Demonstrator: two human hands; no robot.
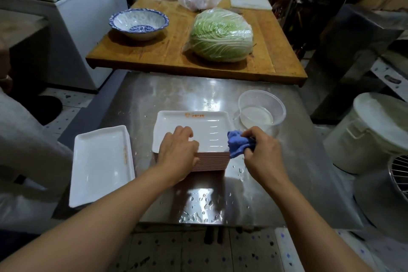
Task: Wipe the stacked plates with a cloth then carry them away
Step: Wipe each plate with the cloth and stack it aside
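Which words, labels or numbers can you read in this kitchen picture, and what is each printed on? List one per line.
Orange logo and small characters on the far rim of the top plate: too blurred to read.
Blue label on the white freezer: too small to read.
Faded orange mark on the rim of the single plate: not legible.
Nothing else carries readable text.

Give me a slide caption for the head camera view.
Left hand steadies stacked white rectangular plates while right hand grips crumpled blue cloth.
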